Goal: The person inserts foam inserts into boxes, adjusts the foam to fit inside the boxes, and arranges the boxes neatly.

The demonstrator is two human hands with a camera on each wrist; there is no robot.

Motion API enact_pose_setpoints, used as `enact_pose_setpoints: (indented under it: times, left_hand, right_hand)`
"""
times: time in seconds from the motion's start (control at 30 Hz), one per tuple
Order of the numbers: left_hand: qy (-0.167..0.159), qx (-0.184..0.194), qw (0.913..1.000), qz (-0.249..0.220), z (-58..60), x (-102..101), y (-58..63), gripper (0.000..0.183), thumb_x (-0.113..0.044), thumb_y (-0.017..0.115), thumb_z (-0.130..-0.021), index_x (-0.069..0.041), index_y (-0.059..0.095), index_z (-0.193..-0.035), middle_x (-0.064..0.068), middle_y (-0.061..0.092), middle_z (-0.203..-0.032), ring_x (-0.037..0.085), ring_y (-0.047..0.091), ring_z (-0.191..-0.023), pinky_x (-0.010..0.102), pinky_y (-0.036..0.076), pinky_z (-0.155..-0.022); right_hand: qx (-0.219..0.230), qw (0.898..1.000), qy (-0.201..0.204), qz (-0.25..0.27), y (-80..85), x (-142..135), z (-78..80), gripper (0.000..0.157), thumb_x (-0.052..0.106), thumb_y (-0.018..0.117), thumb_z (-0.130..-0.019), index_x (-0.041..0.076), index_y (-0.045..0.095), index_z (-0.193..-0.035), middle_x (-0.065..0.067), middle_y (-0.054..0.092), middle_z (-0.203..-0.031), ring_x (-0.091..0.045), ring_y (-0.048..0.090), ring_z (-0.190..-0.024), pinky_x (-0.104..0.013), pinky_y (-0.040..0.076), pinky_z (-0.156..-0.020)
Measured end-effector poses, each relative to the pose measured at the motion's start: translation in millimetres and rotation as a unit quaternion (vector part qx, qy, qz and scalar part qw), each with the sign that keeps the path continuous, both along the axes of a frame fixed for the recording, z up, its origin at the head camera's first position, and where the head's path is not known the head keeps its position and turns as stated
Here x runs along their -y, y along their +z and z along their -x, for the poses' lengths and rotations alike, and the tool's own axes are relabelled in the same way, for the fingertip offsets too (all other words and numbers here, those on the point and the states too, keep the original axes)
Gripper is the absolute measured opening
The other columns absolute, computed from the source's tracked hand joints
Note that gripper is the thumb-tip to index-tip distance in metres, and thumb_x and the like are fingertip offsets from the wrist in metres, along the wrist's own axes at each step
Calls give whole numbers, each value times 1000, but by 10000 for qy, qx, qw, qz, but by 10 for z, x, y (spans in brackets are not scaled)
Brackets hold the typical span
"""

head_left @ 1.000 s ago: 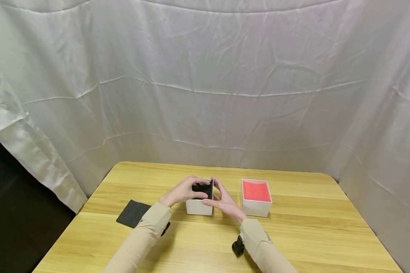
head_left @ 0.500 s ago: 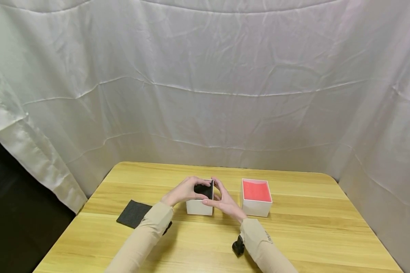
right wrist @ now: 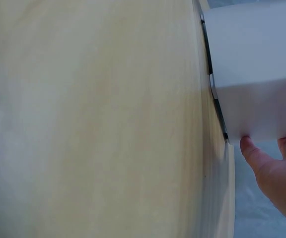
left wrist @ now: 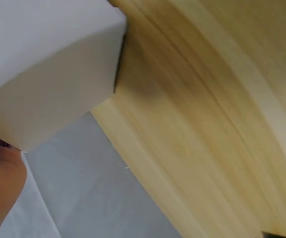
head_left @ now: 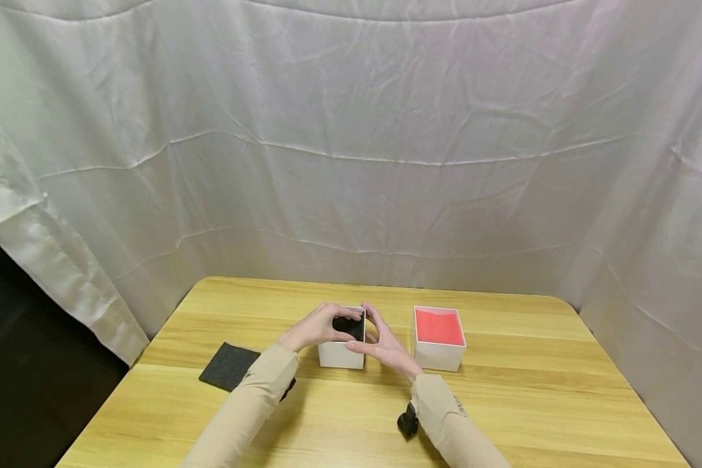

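A white box [head_left: 340,355] with a black inside [head_left: 351,327] stands on the table, open at the top. Over its left side arches my left hand [head_left: 314,327], thumb near the front rim and fingertips over the back of the opening. Whether those fingers pinch the black material I cannot tell. My right hand [head_left: 389,348] grips the same box from its right, thumb at the front corner and fingers toward the back. In the right wrist view, fingertips [right wrist: 246,144] touch the side of the white box [right wrist: 257,64]. Its white wall [left wrist: 58,74] fills a corner of the left wrist view.
A second white box [head_left: 439,357], with a red sheet [head_left: 440,327] inside, stands to the right. Left of the hands a dark grey felt square [head_left: 228,366] lies flat, partly behind the left sleeve [head_left: 257,390]. A pale curtain [head_left: 357,162] hangs behind the wooden table [head_left: 532,390].
My left hand has shifted slightly to the right over the opening, and the black material near the rim sits a little differently. The right hand and both boxes keep their places.
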State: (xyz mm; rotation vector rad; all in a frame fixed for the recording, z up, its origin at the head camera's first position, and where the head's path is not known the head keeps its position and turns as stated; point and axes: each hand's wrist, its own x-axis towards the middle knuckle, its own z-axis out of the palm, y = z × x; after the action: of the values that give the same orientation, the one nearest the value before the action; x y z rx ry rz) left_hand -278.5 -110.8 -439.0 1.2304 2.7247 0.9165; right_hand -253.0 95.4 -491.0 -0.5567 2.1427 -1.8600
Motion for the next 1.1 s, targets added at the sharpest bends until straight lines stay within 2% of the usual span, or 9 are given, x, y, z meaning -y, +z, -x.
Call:
enact_pose_setpoints:
  times: [0.17,0.4,0.6,0.73,0.93,1.1]
  left_hand:
    - [167,190,9995,-173,3,-10,-12,45,-12,80,-86,0,67,-127,16,69,-131,30,65,-121,42,55,-100]
    - [300,23,9995,2,-4,-48,-12,42,-13,81,-84,-1,71,-123,14,70,-128,29,66,-121,42,55,-100]
    - [298,-178,9991,254,-5,-67,-1,38,-11,82,-83,-2,73,-118,12,73,-123,29,68,-117,42,55,-98]
    - [258,-152,9991,293,4,-61,-12,36,-11,82,-83,-1,73,-117,12,74,-121,29,68,-117,42,55,-99]
    - [188,111,9997,-125,13,-15,-46,37,-10,80,-85,-2,72,-120,14,72,-125,30,66,-120,42,55,-99]
    - [233,256,9987,-387,0,28,-57,36,-12,81,-85,-3,73,-119,13,73,-122,30,68,-116,41,57,-96]
  right_hand:
    - [-54,10000,-20,-18,2,-2,6,100,28,78,-88,21,11,-163,-11,13,-170,-31,15,-157,-54,22,-125]
    - [-78,10000,-3,-54,1,-9,7,102,29,79,-88,18,10,-163,-12,13,-170,-30,13,-158,-55,22,-125]
    - [-49,10000,-36,-36,-1,-12,5,103,29,79,-88,19,9,-163,-11,13,-170,-30,14,-158,-54,23,-125]
    - [-7,10000,16,5,6,-7,4,105,26,80,-87,17,9,-163,-12,14,-169,-31,15,-157,-54,23,-125]
    - [32,10000,63,12,16,0,-5,105,26,80,-87,16,7,-163,-13,13,-169,-31,13,-158,-55,21,-126]
    - [57,10000,46,24,6,0,-1,104,26,79,-88,17,9,-163,-12,13,-170,-32,14,-157,-55,20,-126]
